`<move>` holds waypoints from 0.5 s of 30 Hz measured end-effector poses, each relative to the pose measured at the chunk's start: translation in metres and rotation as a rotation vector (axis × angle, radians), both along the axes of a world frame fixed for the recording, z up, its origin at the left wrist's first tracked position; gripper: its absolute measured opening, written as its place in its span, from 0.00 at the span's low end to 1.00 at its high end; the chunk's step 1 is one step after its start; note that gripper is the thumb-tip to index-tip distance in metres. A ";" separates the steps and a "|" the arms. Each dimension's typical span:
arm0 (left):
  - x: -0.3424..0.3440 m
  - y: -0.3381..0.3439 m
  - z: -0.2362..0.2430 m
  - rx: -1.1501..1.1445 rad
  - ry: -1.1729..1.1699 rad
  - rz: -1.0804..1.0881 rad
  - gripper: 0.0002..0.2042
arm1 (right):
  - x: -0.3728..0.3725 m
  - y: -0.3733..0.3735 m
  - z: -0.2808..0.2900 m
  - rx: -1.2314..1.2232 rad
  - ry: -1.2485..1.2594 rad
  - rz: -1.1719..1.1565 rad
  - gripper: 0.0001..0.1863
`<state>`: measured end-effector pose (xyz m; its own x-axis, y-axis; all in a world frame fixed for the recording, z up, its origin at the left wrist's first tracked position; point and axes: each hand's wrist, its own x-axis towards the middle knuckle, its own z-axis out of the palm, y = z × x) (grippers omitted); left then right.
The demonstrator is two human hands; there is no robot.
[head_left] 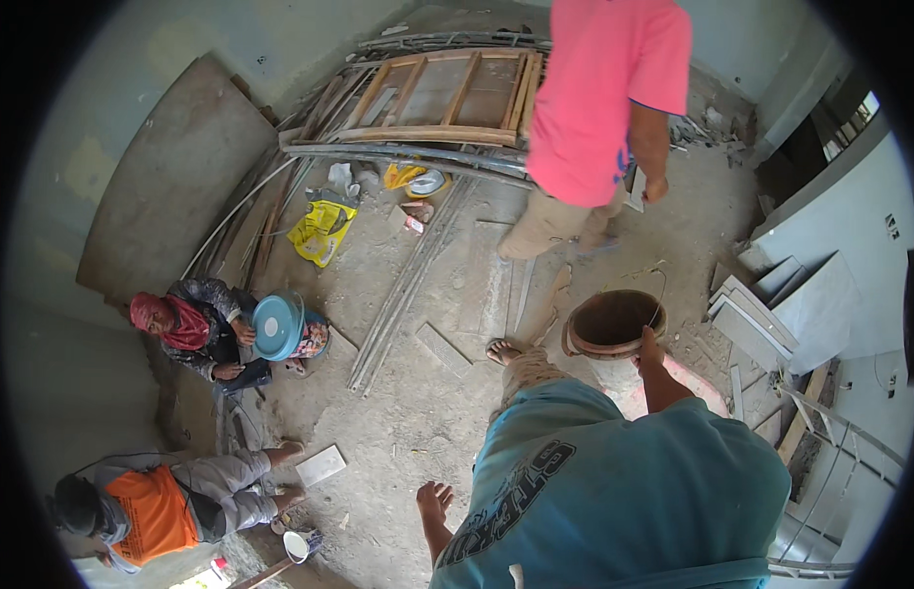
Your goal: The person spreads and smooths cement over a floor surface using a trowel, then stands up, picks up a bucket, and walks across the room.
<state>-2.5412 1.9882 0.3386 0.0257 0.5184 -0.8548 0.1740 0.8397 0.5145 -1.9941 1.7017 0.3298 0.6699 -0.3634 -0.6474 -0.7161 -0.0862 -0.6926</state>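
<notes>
My right hand [651,355] is closed at the near right rim of a round brown bucket [602,344], which has a thin wire handle. The bucket is tilted so its mouth shows, with a dirt-coloured inside. Whether my fingers grip the rim or the handle is hard to tell. My left hand [434,501] hangs free beside my teal shirt, with its fingers loosely bent and apart and nothing in it. In front of me, my sandalled foot [502,350] stands on the dusty floor.
Ahead walks a person in a pink shirt [604,98]. At left, one person sits by a blue-lidded pail [278,327], another wears an orange vest [158,515]. Long metal bars [413,285], a wooden frame [442,93], a yellow bag [322,231] and stacked tiles [761,314] lie around.
</notes>
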 end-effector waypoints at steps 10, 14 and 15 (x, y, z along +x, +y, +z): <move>-0.028 -0.056 -0.011 -0.051 0.191 -0.106 0.17 | 0.011 0.036 0.007 -0.094 0.045 0.171 0.34; -0.046 -0.085 -0.026 0.051 0.270 -0.002 0.24 | 0.013 0.038 -0.001 0.024 0.001 0.180 0.33; -0.047 -0.086 -0.029 0.040 0.290 0.022 0.25 | 0.017 0.034 -0.003 0.068 0.038 0.164 0.31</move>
